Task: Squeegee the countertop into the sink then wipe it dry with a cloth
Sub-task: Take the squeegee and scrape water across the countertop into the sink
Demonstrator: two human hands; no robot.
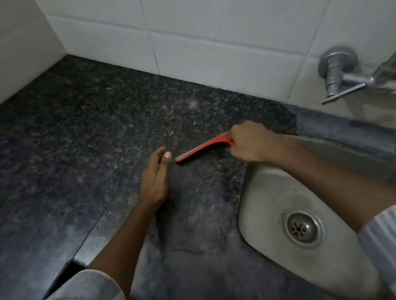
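A red squeegee (201,147) lies blade-down on the dark speckled granite countertop (81,148), just left of the steel sink (261,207). My right hand (250,142) is closed around its handle at the right end. My left hand (156,176) rests edge-on upon the counter, fingers loosely curved, its thumb tip close to the squeegee's left end and holding nothing. No cloth is in view.
White tiled walls (223,27) meet in the far left corner behind the counter. A metal tap (342,78) juts from the wall above the sink's far side. The sink drain (302,226) sits near the front. The counter's front edge runs at lower left.
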